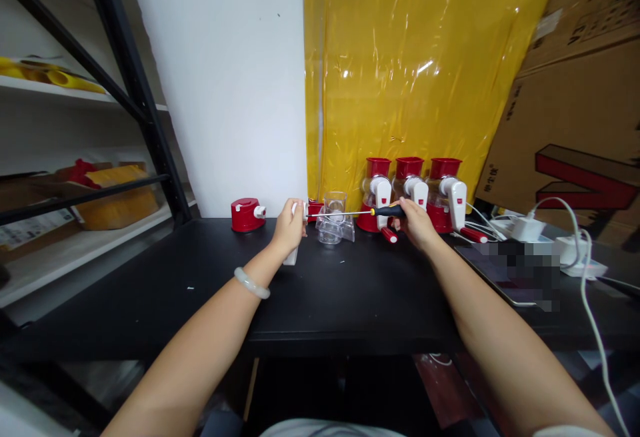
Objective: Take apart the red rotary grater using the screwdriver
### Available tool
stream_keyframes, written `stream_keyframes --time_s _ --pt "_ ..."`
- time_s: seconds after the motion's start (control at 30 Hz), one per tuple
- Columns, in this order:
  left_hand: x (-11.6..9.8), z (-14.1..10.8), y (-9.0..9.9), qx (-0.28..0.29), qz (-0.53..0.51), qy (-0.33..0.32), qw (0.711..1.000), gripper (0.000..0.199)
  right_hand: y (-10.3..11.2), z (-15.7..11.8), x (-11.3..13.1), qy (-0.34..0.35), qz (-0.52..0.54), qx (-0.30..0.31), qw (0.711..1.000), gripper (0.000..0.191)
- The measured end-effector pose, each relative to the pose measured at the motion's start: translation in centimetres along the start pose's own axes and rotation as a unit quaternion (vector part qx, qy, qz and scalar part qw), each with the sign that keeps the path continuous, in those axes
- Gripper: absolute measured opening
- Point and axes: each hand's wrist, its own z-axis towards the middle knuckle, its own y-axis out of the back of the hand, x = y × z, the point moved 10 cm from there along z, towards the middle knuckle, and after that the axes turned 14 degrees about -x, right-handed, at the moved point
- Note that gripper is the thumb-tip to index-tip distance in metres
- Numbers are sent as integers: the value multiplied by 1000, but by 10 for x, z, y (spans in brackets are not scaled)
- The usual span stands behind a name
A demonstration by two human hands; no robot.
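I have the fingers of the left hand [289, 227] closed around a smooth white plastic piece [291, 257], its flat, straight-edged end jutting out below the palm over the matte black counter [340, 304]. The fingers of the right hand [417, 224] grip the dark, rounded handle of a screwdriver [389, 211], whose slim metal shaft runs nearly level from a yellow collar across to the left hand; I cannot tell whether its tip touches the white piece. By the shaft I see a clear, glossy plastic body [330, 232] standing on the counter. Beyond the left hand sits a squat, round red base [246, 217] with a white stub on its side, and near the right hand stand three red, clear and white grinders [410, 187] with flared tops.
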Motion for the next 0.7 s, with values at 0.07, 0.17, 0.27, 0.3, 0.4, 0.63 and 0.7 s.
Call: stream_keyframes --time_s 0.07,0.17,0.27,0.3,0.4,0.63,0.7 --pt "1 0 0 1 -2 3 1000 29 0 -1 1 3 -2 -1 1000 43" --pt "2 0 0 0 1 4 1000 30 0 -2 3 -12 23 -3 1000 39" --pt "0 0 0 0 3 -5 1000 30 -4 -6 3 -38 60 10 997 32" --pt "0 0 0 0 1 -6 1000 29 -5 -7 3 -45 70 16 996 30" --pt "0 -1 -1 3 -2 1 1000 29 -6 -10 5 -53 88 25 994 26" --pt "0 -1 -1 3 0 2 1000 28 -4 -6 0 -55 89 16 994 24" --pt "0 -1 -1 3 3 0 1000 28 -3 -4 -1 -54 81 4 995 32"
